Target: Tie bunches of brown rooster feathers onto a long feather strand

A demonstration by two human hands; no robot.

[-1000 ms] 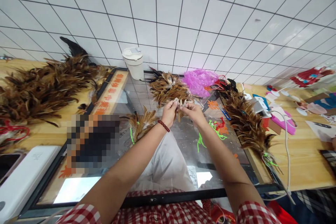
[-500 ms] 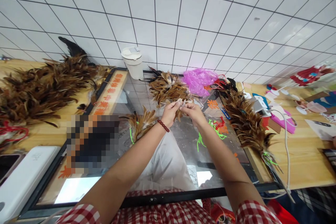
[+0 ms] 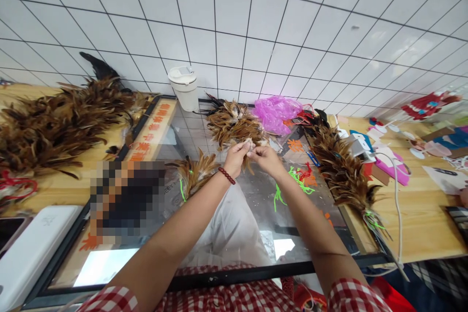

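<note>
My left hand (image 3: 236, 157), with a beaded bracelet at the wrist, is closed in a pinch on a small brown feather (image 3: 249, 165). Its pale fluffy end shows at the fingertips and its brown part hangs below them. My right hand (image 3: 267, 158) is pinched at the same spot, its fingertips touching the left ones; the feather appears to be between both. Just beyond my hands lies a pile of brown feathers (image 3: 234, 124). To the left rests a small feather bunch (image 3: 199, 170) with green string. Bright green and red strings (image 3: 292, 184) lie right of my right hand.
A white lidded cup (image 3: 185, 88) stands by the tiled wall. Near it is a pink plastic bag (image 3: 276, 113). Long feather bundles lie left (image 3: 54, 126) and right (image 3: 340, 163). A white power bank-like box (image 3: 38, 253) is at left. A white cable (image 3: 398, 209) runs at right.
My right fingertips have shifted slightly down and left against the left ones, and the pinch has tightened. The view has moved a little; other things stay put.
</note>
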